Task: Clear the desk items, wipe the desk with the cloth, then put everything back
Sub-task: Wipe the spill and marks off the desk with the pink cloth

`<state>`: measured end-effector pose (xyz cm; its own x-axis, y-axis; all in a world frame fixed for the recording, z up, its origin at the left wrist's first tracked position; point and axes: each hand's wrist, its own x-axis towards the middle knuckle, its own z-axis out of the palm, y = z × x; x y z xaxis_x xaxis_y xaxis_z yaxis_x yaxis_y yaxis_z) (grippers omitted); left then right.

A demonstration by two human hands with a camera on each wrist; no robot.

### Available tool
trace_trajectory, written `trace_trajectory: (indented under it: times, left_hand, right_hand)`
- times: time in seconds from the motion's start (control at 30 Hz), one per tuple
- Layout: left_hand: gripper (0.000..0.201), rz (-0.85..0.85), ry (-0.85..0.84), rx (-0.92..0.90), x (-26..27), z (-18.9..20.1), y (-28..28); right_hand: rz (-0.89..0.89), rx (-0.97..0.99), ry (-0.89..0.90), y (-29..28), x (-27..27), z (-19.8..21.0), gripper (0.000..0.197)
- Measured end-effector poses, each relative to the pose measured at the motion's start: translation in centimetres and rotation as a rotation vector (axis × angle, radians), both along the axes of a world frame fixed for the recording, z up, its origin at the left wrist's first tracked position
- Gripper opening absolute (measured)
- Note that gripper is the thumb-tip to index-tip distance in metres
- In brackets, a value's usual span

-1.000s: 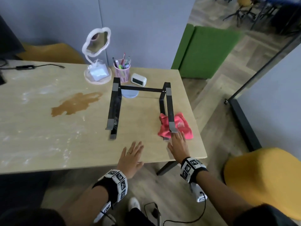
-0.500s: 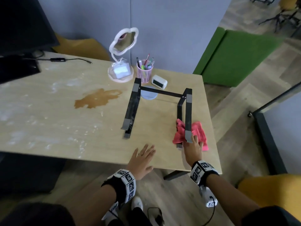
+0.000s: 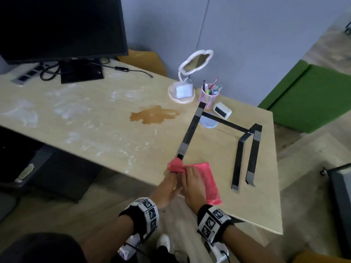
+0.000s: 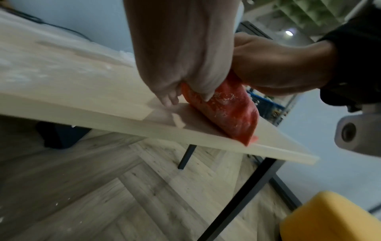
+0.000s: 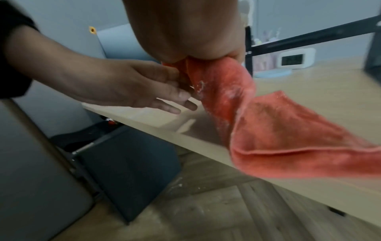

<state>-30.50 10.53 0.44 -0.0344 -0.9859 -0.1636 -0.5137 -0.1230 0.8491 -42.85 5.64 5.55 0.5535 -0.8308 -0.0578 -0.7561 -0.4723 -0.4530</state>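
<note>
The red cloth (image 3: 206, 180) hangs half folded over the desk's front edge, with white crumbs stuck to it (image 4: 224, 107). My right hand (image 3: 191, 182) grips its bunched upper end from above. Coming in from the left, my left hand (image 3: 167, 188) pinches the same end between thumb and fingers (image 5: 175, 73), while its lower fingers stay straight. The cloth's loose end (image 5: 288, 138) trails off to the right. On the desk (image 3: 95, 133) lie a brown spill (image 3: 153, 115) and white powder smears (image 3: 64, 111).
A black stand frame (image 3: 245, 149) stands just right of the cloth. Behind it are a blue coaster (image 3: 209, 122), a white clock (image 3: 221, 110), a pink pen cup (image 3: 209, 95) and a cloud-shaped mirror (image 3: 195, 61). A monitor (image 3: 60, 25) with cables occupies the back left.
The cloth has moved left from the stand's right leg to the front edge. My left hand, which lay flat at the edge, now holds it with the right. The view has swung left.
</note>
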Motion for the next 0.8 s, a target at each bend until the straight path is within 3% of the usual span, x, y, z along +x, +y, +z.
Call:
trace_trajectory:
  times: [0.07,0.13,0.2,0.4,0.63,0.8]
  left_hand:
    - [0.044,0.134,0.119,-0.056,2.1,0.3,0.6]
    - [0.059,0.239,0.203,-0.155,5.0,0.5,1.4]
    - [0.071,0.331,0.253,-0.223,8.0,1.6,2.1]
    - [0.043,0.362,0.123,-0.194,17.3,4.6,3.3]
    - [0.015,0.401,0.169,-0.081,21.4,5.6,4.0]
    - [0.027,0.381,0.165,-0.058,22.6,4.9,4.4]
  right_hand:
    - [0.047,-0.042,-0.097,0.4,2.3,1.3,0.027]
    - [0.196,-0.102,-0.143,0.6,4.8,2.1,0.028]
    - [0.241,-0.042,-0.178,0.3,7.2,2.6,0.026]
    - [0.310,0.198,-0.228,-0.7,14.4,3.6,0.028]
    - [0.106,0.386,-0.338,-1.7,18.8,3.6,0.024]
    - [-0.138,0.482,-0.308,-2.1,19.2,2.5,0.033]
